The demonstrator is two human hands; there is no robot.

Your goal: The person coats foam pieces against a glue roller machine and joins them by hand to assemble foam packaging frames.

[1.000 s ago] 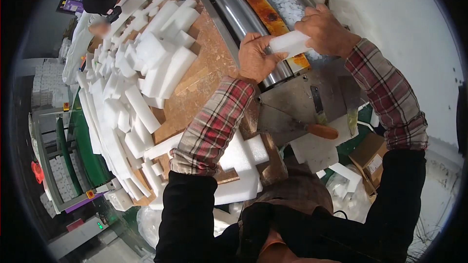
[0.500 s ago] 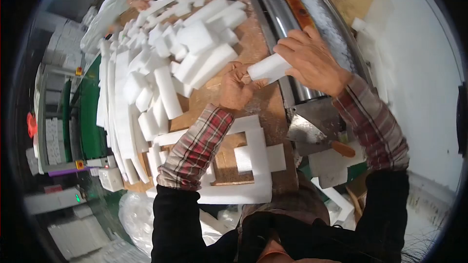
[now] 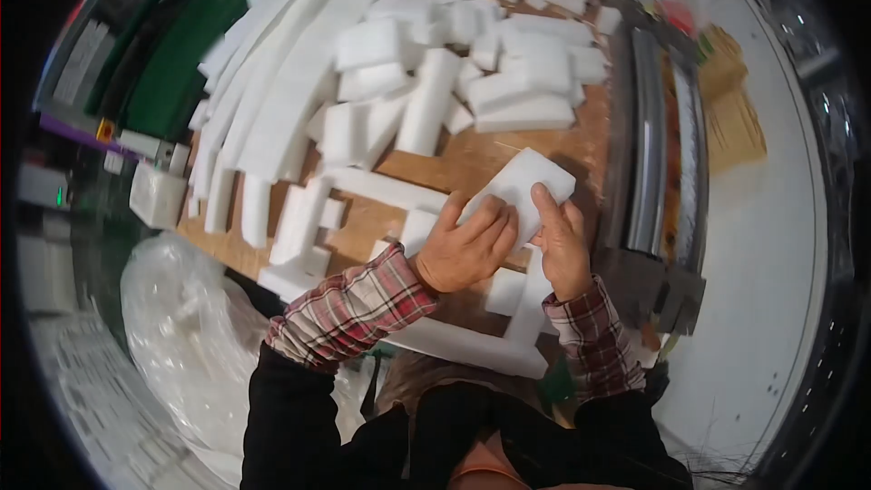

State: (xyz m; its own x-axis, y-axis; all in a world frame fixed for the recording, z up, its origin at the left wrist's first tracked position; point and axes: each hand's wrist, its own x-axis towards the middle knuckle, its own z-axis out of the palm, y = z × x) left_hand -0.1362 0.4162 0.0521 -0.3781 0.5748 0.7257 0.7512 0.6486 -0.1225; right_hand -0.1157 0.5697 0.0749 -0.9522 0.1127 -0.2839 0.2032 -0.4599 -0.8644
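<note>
"Foam block (image 3: pixel 524 172): where is it?"
"Held above the tabletop (image 3: pixel 454 166), toward its right edge."
"By which hand?"
"By 2. The left hand (image 3: pixel 468 242), fingers curled, grips the block's left side; the right hand (image 3: pixel 564 243) grips its near right side, thumb on top."
"Around it?"
"Loose foam pieces (image 3: pixel 430 102) toward the far edge, a roller (image 3: pixel 647 141) along the right edge."
</note>
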